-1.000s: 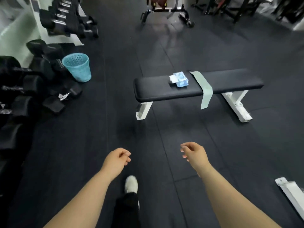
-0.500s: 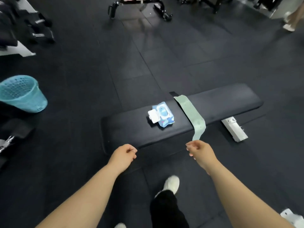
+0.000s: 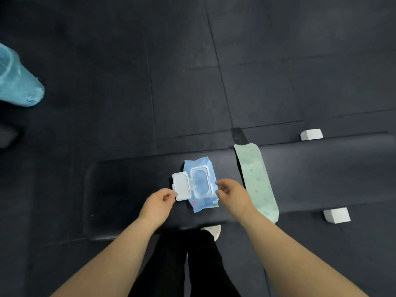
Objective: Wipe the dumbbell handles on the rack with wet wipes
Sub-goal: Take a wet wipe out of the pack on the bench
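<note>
Head view: blue wet wipes pack (image 3: 200, 183) lies on the black counter (image 3: 128, 189), lid (image 3: 181, 185) open. Touching the lid, the left hand (image 3: 158, 203), grip unclear; right hand (image 3: 234, 196) hovers beside, loosely curled, empty.

Wipes pack (image 3: 206, 168): light blue, small pink spot near one lower corner, faint print too blurred to read. Lid (image 3: 181, 188) white; frame round the opening white, oval inside it blue. Bench pad (image 3: 128, 196): plain black. Bench feet (image 3: 336, 215): white. Strip (image 3: 256, 179): pale green, faint darker dots, with a black tab (image 3: 237, 136) at one end. Basket (image 3: 19, 86): turquoise, fine mesh pattern. Floor (image 3: 107, 82): dark grey tiles, thin seam lines. Trousers (image 3: 182, 264) black. Shoe (image 3: 213, 230) off-white.
</note>
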Tool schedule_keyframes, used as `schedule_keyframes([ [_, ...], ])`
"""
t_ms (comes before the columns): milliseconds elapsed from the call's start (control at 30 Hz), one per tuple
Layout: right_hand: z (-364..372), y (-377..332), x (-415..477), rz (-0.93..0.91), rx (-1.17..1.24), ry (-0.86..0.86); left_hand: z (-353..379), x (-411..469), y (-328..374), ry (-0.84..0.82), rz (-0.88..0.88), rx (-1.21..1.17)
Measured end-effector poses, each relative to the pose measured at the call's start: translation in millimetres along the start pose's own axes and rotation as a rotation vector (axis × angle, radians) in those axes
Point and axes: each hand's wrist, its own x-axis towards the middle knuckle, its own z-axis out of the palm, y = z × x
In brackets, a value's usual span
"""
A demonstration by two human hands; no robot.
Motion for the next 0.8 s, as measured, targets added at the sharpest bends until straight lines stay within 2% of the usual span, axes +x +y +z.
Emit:
schedule_keyframes([
  [200,32,-9,72,-0.089,-0.047,0.017,11,60,6,-0.010,-0.031,0.045],
  [300,45,-4,88,-0.087,-0.244,0.061,20,77,8,-0.059,-0.022,0.088],
  [400,57,7,93,-0.204,-0.400,0.230,29,87,10,-0.105,0.002,0.078],
  [500,63,17,88,-0.214,-0.513,0.210,37,93,9,-0.129,0.055,0.150],
  [633,72,32,79,-0.199,-0.499,0.196,43,92,8,-0.119,0.115,0.301],
  [800,83,38,80,-0.279,-0.380,0.299,52,88,2,-0.020,0.170,0.427],
])
